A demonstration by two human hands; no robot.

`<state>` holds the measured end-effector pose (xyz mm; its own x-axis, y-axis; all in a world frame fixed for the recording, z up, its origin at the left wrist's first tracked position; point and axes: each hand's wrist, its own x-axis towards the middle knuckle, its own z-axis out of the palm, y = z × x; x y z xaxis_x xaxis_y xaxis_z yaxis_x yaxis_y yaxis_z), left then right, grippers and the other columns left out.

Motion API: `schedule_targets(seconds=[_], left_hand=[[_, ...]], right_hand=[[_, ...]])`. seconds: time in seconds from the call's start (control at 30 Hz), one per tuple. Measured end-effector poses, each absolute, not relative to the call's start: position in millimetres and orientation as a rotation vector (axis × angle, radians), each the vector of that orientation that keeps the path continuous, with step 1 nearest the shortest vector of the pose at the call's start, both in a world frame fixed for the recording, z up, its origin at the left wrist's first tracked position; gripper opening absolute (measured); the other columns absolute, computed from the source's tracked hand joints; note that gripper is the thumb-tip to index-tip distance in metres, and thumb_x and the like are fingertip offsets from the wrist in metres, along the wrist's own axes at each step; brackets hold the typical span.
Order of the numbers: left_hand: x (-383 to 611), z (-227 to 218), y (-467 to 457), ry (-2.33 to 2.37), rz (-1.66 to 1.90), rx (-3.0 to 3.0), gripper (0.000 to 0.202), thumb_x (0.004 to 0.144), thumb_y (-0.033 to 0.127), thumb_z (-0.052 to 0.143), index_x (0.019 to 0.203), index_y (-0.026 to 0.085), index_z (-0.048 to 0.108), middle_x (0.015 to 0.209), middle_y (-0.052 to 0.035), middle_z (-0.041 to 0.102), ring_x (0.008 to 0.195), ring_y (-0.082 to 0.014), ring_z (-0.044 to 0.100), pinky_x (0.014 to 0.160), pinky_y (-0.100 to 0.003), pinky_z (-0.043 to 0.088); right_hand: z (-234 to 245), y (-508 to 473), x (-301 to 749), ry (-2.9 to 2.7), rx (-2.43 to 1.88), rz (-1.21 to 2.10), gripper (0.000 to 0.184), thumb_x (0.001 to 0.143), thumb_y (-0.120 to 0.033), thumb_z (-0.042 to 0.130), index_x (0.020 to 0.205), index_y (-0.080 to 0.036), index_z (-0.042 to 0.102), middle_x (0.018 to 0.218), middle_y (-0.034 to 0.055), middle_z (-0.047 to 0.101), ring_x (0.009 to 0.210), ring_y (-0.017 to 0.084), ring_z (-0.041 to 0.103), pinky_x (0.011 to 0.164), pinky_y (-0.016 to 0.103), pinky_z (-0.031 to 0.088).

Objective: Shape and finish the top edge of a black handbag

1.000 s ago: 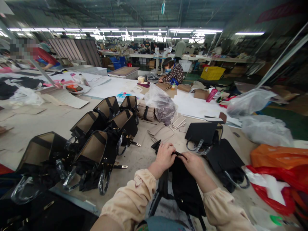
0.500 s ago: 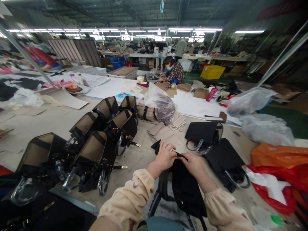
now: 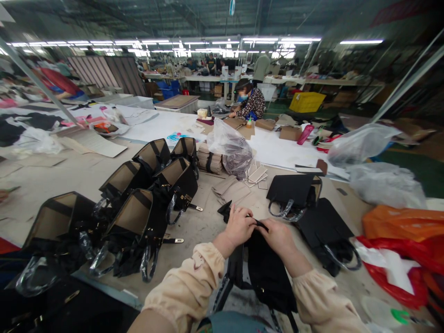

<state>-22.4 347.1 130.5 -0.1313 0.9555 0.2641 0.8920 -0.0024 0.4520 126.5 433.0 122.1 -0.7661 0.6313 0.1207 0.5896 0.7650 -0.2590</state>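
Both hands grip the upper edge of a black handbag (image 3: 268,270) close in front of me. My left hand (image 3: 239,225) is closed on the edge, its fingers bent over the black material. Just to the right, my right hand (image 3: 279,237) pinches the same edge between thumb and fingers. The bag's body hangs down toward me, with straps below; its far side is hidden by my hands. Right of it lie a black handbag with plastic-wrapped handles (image 3: 326,233) and another black handbag (image 3: 291,190) behind that.
Several open black handbags (image 3: 135,217) stand at the left. Behind my hands are bundled boards (image 3: 210,159), a clear plastic bag (image 3: 237,155) and small pale pieces (image 3: 257,175). Orange and red bags (image 3: 398,224) lie at the right. A person (image 3: 251,101) sits across the table.
My right hand has shifted slightly left along the bag's edge. My left hand keeps nearly the same place, and the other bags have not moved.
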Motion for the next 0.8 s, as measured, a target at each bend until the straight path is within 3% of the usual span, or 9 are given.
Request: schedule_targets(seconds=[0.23,0.67,0.8], left_hand=[[-24,122,351,2.005,0.918,1.942,0.016,0.083,0.02,0.054,0.081,0.022,0.07,0.1,-0.0035,0.062,0.096,-0.0176,0.054,0.105,-0.044,0.029],[-22,120,354,2.078,0.959,1.879,0.01,0.081,0.017,0.056,0.08,0.019,0.066,0.092,-0.0026,0.066,0.091,-0.0155,0.059,0.102,-0.037,0.034],[-21,121,354,2.078,0.942,1.891,0.009,0.08,0.017,0.055,0.077,0.018,0.063,0.089,-0.0035,0.065,0.09,-0.0164,0.058,0.093,-0.032,0.042]], right_hand=[[115,437,131,-2.688,-0.896,0.427,0.024,0.087,-0.039,0.052,0.096,-0.024,0.068,0.091,0.0028,0.069,0.083,0.017,0.063,0.072,0.026,0.044],[116,438,130,-2.692,-0.795,0.407,0.028,0.091,-0.037,0.045,0.093,-0.023,0.069,0.086,0.0028,0.069,0.08,0.016,0.063,0.071,0.025,0.044],[118,438,129,-2.716,-0.827,0.385,0.029,0.092,-0.036,0.043,0.088,-0.024,0.069,0.081,0.0022,0.068,0.078,0.015,0.061,0.069,0.024,0.042]])
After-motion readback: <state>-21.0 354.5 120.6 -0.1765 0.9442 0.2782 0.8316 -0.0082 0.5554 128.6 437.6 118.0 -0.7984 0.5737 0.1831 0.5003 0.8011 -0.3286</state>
